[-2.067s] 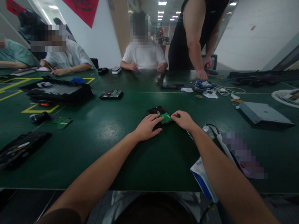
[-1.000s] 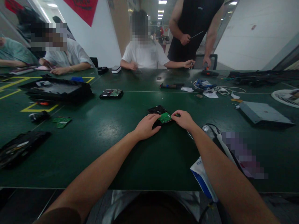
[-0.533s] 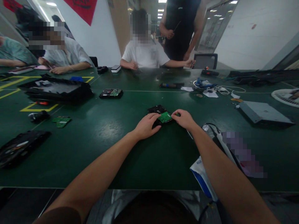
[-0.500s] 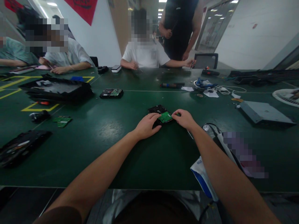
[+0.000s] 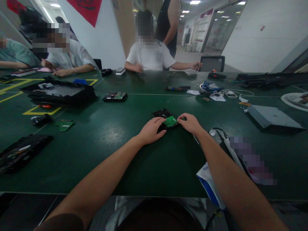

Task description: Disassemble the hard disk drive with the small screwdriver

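Note:
A black hard drive (image 5: 162, 113) lies on the dark green table in front of me, with a green circuit board (image 5: 171, 121) on its near part. My left hand (image 5: 152, 130) is closed around the drive's left side, its fingers reaching over to the board's edge and the thumb at the near side. With thumb and forefinger together, my right hand (image 5: 189, 123) pinches the board's right edge. A thin metal shaft (image 5: 196, 139) pokes out below my right hand; the rest of it is hidden.
Loose circuit boards (image 5: 64, 125) and a black device (image 5: 22, 152) lie at left, before a black tray (image 5: 57, 91). Another drive (image 5: 115, 96) sits farther back. On the right are a grey metal box (image 5: 275, 116), cables (image 5: 234, 93) and a white-blue packet (image 5: 210, 184). People sit across the table.
Both my hands, the hard drive and the board stay practically where they were. Behind the table, the standing person in black has turned and moved left.

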Demonstrator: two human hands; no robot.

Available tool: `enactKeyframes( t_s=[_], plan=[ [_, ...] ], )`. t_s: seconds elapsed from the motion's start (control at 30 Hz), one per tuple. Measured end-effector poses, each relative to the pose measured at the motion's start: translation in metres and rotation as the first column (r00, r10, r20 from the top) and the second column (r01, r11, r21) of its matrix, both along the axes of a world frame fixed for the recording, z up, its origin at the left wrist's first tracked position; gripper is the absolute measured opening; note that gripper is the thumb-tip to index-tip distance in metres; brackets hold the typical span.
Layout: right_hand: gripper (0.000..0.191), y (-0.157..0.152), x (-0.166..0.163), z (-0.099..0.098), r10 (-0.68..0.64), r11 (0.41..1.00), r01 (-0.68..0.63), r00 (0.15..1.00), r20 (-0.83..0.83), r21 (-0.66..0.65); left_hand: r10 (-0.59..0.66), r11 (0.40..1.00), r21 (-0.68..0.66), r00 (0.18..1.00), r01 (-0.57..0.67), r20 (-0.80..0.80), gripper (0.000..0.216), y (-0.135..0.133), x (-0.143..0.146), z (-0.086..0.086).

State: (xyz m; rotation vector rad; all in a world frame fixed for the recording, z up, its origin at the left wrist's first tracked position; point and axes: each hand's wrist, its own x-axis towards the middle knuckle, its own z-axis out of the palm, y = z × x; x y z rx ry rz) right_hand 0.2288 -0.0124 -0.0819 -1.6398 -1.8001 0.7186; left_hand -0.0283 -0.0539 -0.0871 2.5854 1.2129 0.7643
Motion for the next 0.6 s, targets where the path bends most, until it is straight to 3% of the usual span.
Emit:
enactKeyframes(
  t_s=[0.6],
  plan=[
    [0.022,0.0012,-0.0005,-0.0007,-0.015,1.000,0.015,1.000,0.023,0.002,0.002,1.000,-0.001,1.000,-0.002,0.002,0.054,-0.0005,0.0004,0.0000]
  ],
)
